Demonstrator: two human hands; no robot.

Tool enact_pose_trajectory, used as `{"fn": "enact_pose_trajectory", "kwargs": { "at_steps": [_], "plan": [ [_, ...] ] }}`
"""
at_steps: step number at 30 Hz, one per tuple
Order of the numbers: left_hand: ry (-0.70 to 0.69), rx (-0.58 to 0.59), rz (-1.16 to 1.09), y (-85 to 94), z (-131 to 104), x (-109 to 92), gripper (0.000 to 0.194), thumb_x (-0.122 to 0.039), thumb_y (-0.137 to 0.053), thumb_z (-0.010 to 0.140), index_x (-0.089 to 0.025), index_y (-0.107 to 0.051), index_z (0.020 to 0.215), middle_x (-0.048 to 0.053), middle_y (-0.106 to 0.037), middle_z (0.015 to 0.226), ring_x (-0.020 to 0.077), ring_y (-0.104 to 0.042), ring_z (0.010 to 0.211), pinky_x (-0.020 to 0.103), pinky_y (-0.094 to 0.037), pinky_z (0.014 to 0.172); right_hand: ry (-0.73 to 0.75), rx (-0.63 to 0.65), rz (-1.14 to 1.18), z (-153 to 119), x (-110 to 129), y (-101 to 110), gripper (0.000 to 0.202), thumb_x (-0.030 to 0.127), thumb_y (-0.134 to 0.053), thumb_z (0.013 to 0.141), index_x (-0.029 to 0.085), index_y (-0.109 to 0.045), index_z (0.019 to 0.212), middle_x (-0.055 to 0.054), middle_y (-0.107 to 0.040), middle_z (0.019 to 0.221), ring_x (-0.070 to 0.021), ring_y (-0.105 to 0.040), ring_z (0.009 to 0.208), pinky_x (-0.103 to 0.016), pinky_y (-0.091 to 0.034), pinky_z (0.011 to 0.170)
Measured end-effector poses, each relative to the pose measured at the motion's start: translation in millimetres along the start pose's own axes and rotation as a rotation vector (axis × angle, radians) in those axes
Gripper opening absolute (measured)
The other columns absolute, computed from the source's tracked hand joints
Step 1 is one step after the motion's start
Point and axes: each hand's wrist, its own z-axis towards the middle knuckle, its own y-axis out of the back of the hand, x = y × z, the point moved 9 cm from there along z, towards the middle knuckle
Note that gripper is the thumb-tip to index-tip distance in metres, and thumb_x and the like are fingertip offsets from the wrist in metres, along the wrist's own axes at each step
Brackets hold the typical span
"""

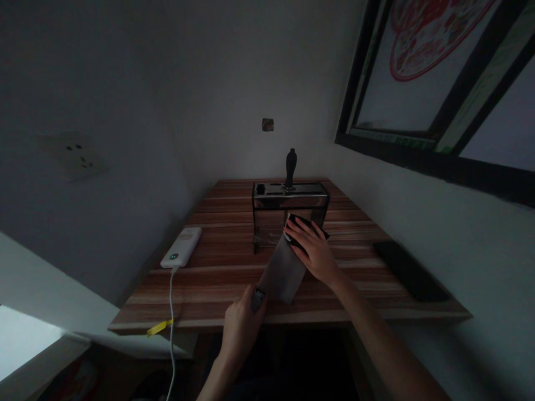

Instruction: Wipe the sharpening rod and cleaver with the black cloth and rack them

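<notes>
Just above the table's front edge, my left hand [244,317] is closed around the handle end of a cleaver, its grey metallic end showing by my thumb. The cleaver's broad grey blade [286,270] slants up and away to the right over the wooden table [217,281]. My right hand [315,250] lies with spread fingers on a black cloth [298,220], pressing it against the far end of the blade. Behind my right hand stands a knife holder [273,199] with a metal-looking top and clear sides. One dark handle [291,167] sticks up from it.
On the left of the table lies a white power bank [184,248] with a white cable [171,312] hanging over the front edge, a yellow tag [159,327] on it. A flat black slab [409,271] lies at the right. Walls close in the back and sides.
</notes>
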Motion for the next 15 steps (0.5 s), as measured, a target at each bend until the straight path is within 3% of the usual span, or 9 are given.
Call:
{"fn": "enact_pose_trajectory", "kwargs": {
  "at_steps": [5, 9, 12, 15],
  "plan": [
    [0.008, 0.018, 0.026, 0.2, 1.2, -1.7, 0.019, -0.035, -0.042, 0.084, -0.022, -0.054, 0.092, 0.005, -0.068, 0.081, 0.0222, -0.064, 0.076, 0.025, -0.037, 0.059, -0.023, -0.013, 0.112, -2.6, -4.3, 2.2, 0.040, 0.026, -0.037, 0.089, 0.027, -0.037, 0.129, 0.000, -0.037, 0.137, -0.0179, -0.024, 0.130, -0.046, -0.014, 0.107],
    [0.014, 0.027, 0.003, -0.8, 1.9, -1.1, 0.020, -0.035, -0.043, 0.083, -0.022, -0.054, 0.093, 0.005, -0.068, 0.082, 0.0219, -0.064, 0.078, 0.024, -0.038, 0.061, -0.096, -0.141, 0.383, -6.0, -12.4, 18.5, 0.037, 0.028, -0.034, 0.090, 0.027, -0.041, 0.127, -0.002, -0.045, 0.132, -0.0174, -0.033, 0.126, -0.043, -0.019, 0.106],
    [0.022, 0.013, -0.014, -0.4, 1.1, 0.9, 0.020, -0.034, -0.044, 0.083, -0.022, -0.054, 0.095, 0.005, -0.068, 0.082, 0.0219, -0.064, 0.078, 0.024, -0.038, 0.061, -0.226, -0.304, 0.579, -17.0, -33.9, 31.3, 0.035, 0.032, -0.033, 0.091, 0.024, -0.046, 0.122, -0.004, -0.049, 0.128, -0.0176, -0.043, 0.119, -0.037, -0.028, 0.103],
    [0.020, -0.015, -0.049, 0.6, -0.6, 2.4, 0.020, -0.034, -0.045, 0.083, -0.022, -0.054, 0.095, 0.003, -0.068, 0.081, 0.0209, -0.064, 0.077, 0.024, -0.039, 0.060, -0.362, -0.404, 0.619, -35.5, -62.8, 30.8, 0.035, 0.038, -0.036, 0.089, 0.022, -0.051, 0.116, -0.005, -0.056, 0.119, -0.0189, -0.049, 0.111, -0.035, -0.034, 0.099]
  ]
}}
